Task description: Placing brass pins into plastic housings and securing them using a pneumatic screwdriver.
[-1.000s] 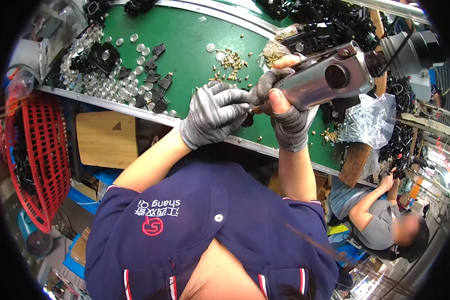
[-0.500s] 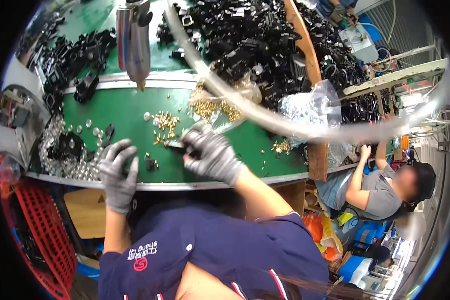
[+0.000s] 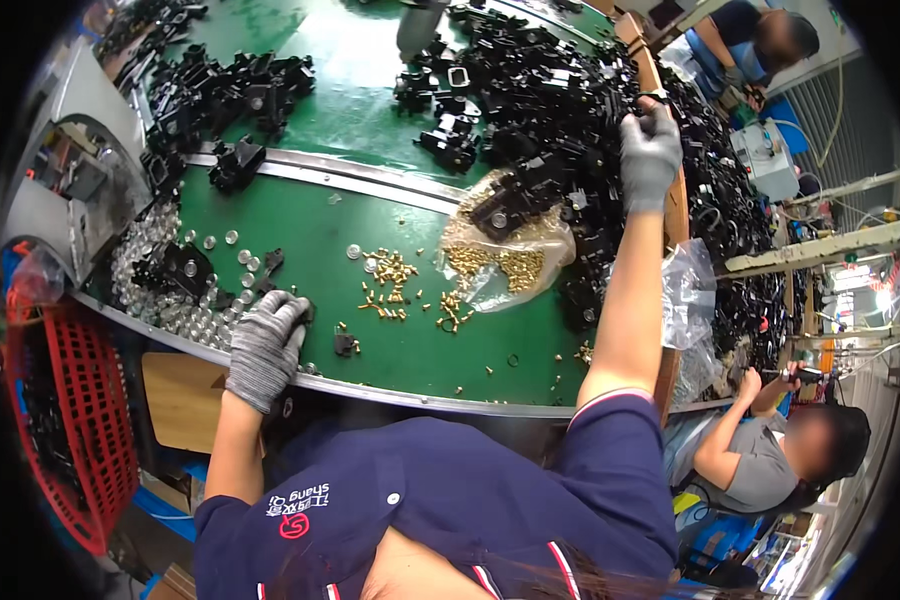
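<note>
Head view: the right hand [image 3: 651, 155], gloved, reaches far out, its fingers curled narrow onto the pile of black plastic parts [image 3: 570, 110]; whether one is gripped cannot be told. The left hand [image 3: 265, 345] lies flat, fingers loosely closed over a small black part [image 3: 306, 312] at the green surface [image 3: 310, 230] edge. These parts appear light and rigid, best pinched across the body.

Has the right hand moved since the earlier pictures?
Yes. The right hand has left the near green table beside the brass screws and stretched out to the black parts pile.
</note>
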A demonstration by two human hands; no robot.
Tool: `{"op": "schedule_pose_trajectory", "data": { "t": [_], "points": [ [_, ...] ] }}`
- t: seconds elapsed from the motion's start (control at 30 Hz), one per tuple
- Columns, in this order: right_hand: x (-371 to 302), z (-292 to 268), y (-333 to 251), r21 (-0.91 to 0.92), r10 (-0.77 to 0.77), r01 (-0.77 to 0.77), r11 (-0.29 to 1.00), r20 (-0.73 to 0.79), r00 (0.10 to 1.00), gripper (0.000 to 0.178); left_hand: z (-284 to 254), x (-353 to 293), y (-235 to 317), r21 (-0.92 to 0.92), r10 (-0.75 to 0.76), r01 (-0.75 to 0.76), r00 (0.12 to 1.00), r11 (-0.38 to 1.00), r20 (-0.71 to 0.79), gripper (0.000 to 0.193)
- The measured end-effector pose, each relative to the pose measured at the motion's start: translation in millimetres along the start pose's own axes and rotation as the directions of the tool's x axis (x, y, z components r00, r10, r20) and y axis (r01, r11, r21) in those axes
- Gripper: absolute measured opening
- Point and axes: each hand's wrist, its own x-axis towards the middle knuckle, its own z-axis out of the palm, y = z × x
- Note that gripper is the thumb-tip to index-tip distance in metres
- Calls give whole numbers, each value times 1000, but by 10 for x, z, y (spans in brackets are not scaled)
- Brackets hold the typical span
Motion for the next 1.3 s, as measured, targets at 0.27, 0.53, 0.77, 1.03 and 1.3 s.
{"op": "schedule_pose_trajectory", "data": {
  "t": [0.27, 0.53, 0.77, 1.03, 1.3],
  "points": [
    [-2199, -86, -1760, 484, -353, -192, 854, 810, 469, 42, -71, 265, 353, -631, -9, -69, 993, 773, -119, 24],
    [-2617, 208, -1767, 446, -127, -302, 843, 710, 693, 32, 397, 352, 342, -908, -76, 137, 990, 395, 116, 25],
    [-2827, 124, -1440, 465, 177, -652, 599, 717, 674, 14, -157, 851, -161, -211, 23, -138, 882, 968, -471, 42],
    [-2899, -69, -1362, 370, 122, -456, 809, 653, 747, 7, -636, 1881, -756, 305, -318, 334, 943, 892, -101, 55],
    [-2546, -215, -2033, 592, 113, -596, 543, 652, 750, 44, -339, 906, 169, -845, -78, 7, 996, 535, -41, 60]
  ]
}}
